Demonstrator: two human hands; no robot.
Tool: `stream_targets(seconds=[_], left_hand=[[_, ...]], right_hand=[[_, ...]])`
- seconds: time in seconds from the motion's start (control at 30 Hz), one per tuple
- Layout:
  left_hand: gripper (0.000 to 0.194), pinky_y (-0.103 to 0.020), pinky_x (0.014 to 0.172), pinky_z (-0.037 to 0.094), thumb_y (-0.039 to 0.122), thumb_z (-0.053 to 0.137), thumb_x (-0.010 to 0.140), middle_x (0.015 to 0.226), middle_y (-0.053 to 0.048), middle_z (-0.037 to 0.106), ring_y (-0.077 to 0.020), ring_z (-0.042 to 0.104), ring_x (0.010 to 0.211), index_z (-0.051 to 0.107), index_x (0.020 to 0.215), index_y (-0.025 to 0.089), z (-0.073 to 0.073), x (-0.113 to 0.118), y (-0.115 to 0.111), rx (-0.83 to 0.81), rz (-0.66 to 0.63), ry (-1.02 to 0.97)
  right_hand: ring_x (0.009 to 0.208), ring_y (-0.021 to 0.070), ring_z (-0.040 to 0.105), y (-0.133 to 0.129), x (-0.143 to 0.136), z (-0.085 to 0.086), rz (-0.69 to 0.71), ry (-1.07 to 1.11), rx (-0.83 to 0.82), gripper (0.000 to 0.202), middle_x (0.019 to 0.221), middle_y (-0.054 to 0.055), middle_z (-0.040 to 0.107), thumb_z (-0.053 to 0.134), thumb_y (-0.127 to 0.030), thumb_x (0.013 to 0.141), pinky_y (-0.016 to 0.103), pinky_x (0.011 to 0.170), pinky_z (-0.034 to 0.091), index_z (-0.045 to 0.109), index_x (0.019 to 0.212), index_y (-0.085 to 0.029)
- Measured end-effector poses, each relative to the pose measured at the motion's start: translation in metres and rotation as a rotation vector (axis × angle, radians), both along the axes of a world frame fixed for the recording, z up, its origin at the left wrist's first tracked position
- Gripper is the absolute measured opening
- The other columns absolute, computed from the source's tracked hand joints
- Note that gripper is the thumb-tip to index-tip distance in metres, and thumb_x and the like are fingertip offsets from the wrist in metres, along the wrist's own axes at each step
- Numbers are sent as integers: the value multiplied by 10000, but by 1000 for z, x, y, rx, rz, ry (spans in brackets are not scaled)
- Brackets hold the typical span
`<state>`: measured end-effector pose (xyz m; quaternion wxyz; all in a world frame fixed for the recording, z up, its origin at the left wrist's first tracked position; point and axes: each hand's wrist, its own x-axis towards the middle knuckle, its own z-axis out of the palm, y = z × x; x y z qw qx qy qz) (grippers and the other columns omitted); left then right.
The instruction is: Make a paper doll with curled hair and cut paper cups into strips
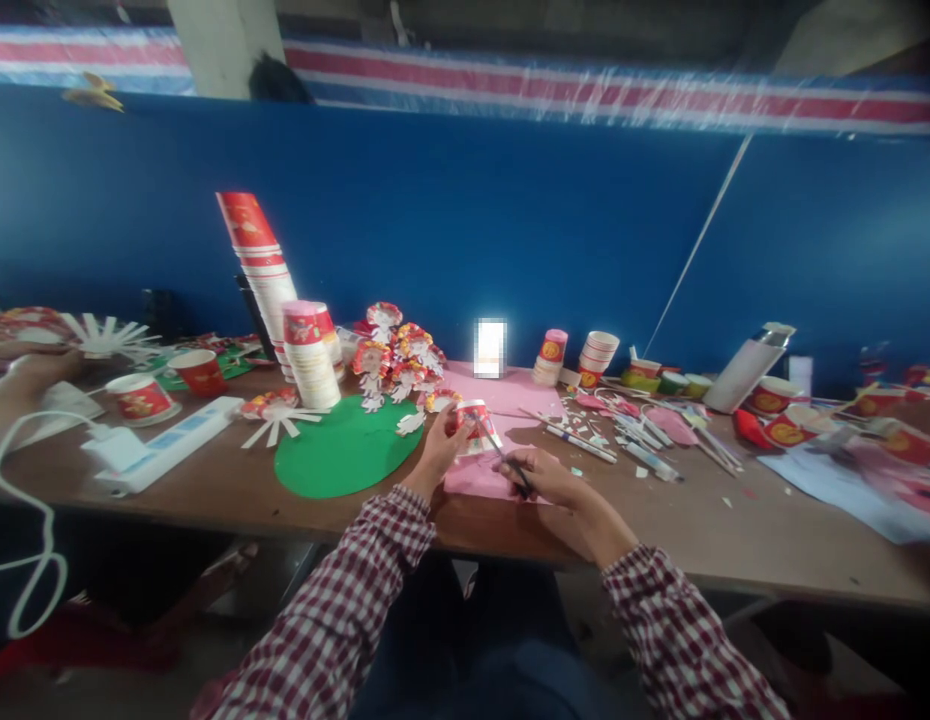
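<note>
My left hand (441, 447) is closed on a small red and white paper cup (474, 415), held above pink paper (484, 480) near the table's front edge. Dark-handled scissors (519, 474) are gripped in my right hand (547, 478), and their blades reach up to the cup's side. Left of the cup lies a green sheet with a rounded edge (345, 450). Several cut cups shaped like flowers (409, 365) are heaped behind that sheet.
Tall cup stacks (268, 285) and a white power strip (172, 445) stand left. At right are pens, paper scraps, more cups (598, 355) and a leaning white bottle (748, 370). Another person's hand (37, 385) is at far left. A blue partition (465, 200) rises behind.
</note>
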<state>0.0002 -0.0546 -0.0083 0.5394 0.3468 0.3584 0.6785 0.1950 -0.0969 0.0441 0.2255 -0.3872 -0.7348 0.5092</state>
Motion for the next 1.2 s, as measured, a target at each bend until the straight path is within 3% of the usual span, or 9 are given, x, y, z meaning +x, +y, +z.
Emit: stream_targets(seconds=[0.1, 0.17, 0.27, 0.4, 0.5, 0.63, 0.8, 1.0, 1.2], left_hand=[[422, -232, 693, 494, 293, 754, 659, 852, -31, 673, -127, 631, 722, 606, 1037, 176, 5, -1, -1, 21, 26, -6], [346, -215, 660, 487, 291, 749, 661, 799, -11, 667, -108, 618, 672, 610, 954, 170, 8, -3, -1, -8, 18, -104], [238, -212, 676, 490, 259, 727, 674, 778, -9, 674, -113, 626, 690, 612, 856, 158, 10, -7, 0, -67, -1, -258], [196, -246, 644, 503, 301, 643, 746, 730, -34, 682, -147, 641, 658, 634, 859, 141, 11, -12, 1, -172, -105, -295], [225, -269, 629, 514, 310, 585, 781, 711, -52, 686, -170, 651, 648, 642, 900, 127, 13, -13, 0, -215, -173, -297], [267, -290, 642, 527, 295, 482, 847, 729, -73, 695, -181, 660, 664, 636, 962, 110, 18, -12, -5, -245, -224, -283], [267, -279, 631, 523, 268, 466, 870, 744, -82, 699, -173, 652, 652, 638, 974, 94, 21, -9, -10, -250, -272, -258], [268, -284, 654, 527, 284, 507, 853, 823, -102, 702, -187, 659, 716, 643, 981, 91, 18, -11, -8, -215, -331, -235], [314, -317, 735, 537, 348, 596, 794, 896, -127, 697, -220, 661, 817, 642, 990, 107, 14, -12, -5, -149, -400, -207]], right_hand=[[505, 99, 557, 0, 14, 2, 75, -29, -46, 358, 610, 7, 616, 618, -498, 754, 193, 463, 386, 636, 826, -147], [509, 99, 557, -1, 18, 0, 39, 58, -64, 401, 615, 1, 607, 637, -508, 737, 196, 465, 382, 637, 907, -145], [514, 98, 553, 4, 14, -6, -178, 296, -59, 489, 616, -13, 578, 640, -538, 718, 187, 444, 356, 605, 1003, -142], [606, 116, 580, 20, -4, -13, -401, 380, 21, 516, 733, 15, 612, 692, -468, 678, 180, 441, 370, 568, 1069, -155], [701, 148, 599, 30, -20, -17, -405, 413, 136, 550, 799, 30, 628, 752, -368, 601, 227, 527, 457, 561, 1076, -166], [802, 176, 619, 32, -38, -26, -396, 396, 273, 535, 870, 53, 650, 738, -308, 594, 288, 668, 510, 565, 1082, -175], [748, 165, 620, 28, -47, -38, -455, 443, 279, 509, 852, 34, 654, 711, -316, 608, 267, 620, 510, 555, 1081, -213], [707, 170, 603, 22, -50, -38, -461, 448, 225, 504, 792, 37, 639, 709, -332, 611, 269, 589, 500, 565, 1074, -194], [714, 171, 601, 22, -53, -44, -465, 434, 283, 469, 805, 55, 654, 716, -343, 617, 277, 622, 497, 583, 1032, -168]])
